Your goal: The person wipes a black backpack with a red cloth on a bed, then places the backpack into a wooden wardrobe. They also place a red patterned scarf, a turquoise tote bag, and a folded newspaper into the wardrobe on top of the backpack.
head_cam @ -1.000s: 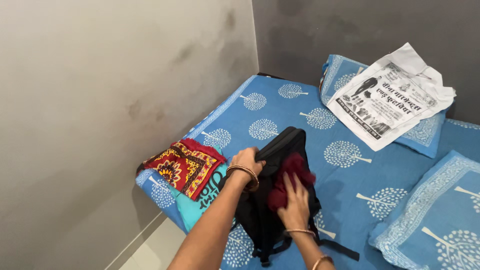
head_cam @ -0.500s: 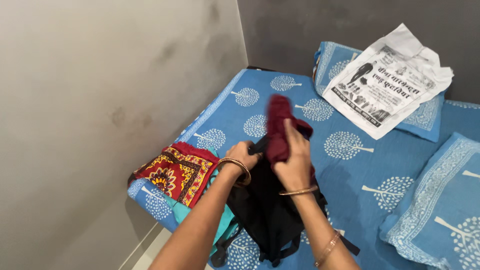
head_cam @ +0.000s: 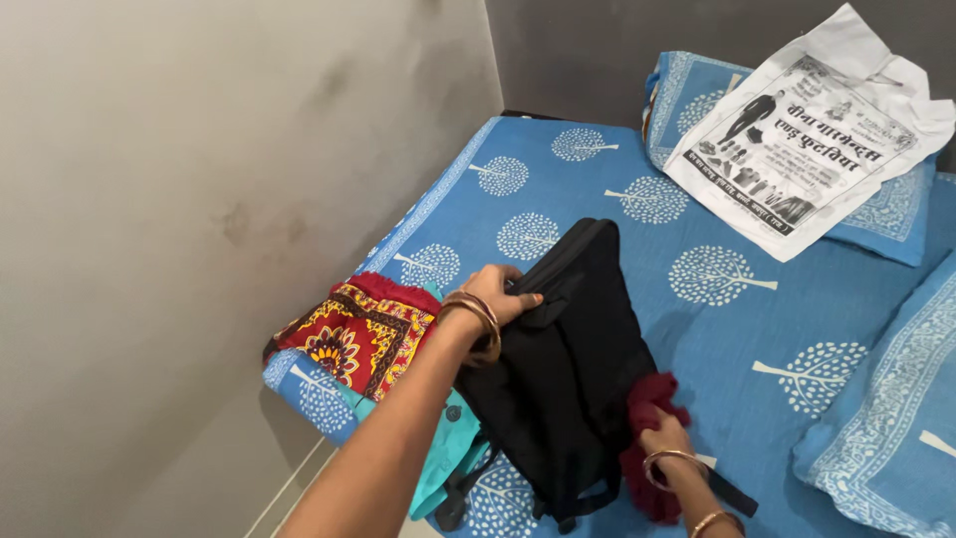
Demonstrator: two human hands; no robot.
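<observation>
A black backpack [head_cam: 573, 359] lies on a bed covered by a blue sheet with white tree prints [head_cam: 697, 329]. My left hand [head_cam: 498, 294] grips the bag's upper left edge; bangles sit on that wrist. At the bag's lower right side my right hand [head_cam: 665, 438] holds a dark red cloth [head_cam: 645, 408], pressed down against the sheet. Just left of the bag lies a folded red and yellow patterned cloth [head_cam: 354, 334], with a teal cloth [head_cam: 448, 453] under my left forearm.
A white printed plastic bag [head_cam: 807, 139] rests on a blue pillow [head_cam: 891, 214] at the far right. Another blue pillow [head_cam: 886, 418] lies at the right edge. A grey wall [head_cam: 199, 199] runs close along the bed's left side.
My right hand has brought the dark red cloth down from above the backpack to the sheet at the bag's right side. My left hand still holds the bag's edge.
</observation>
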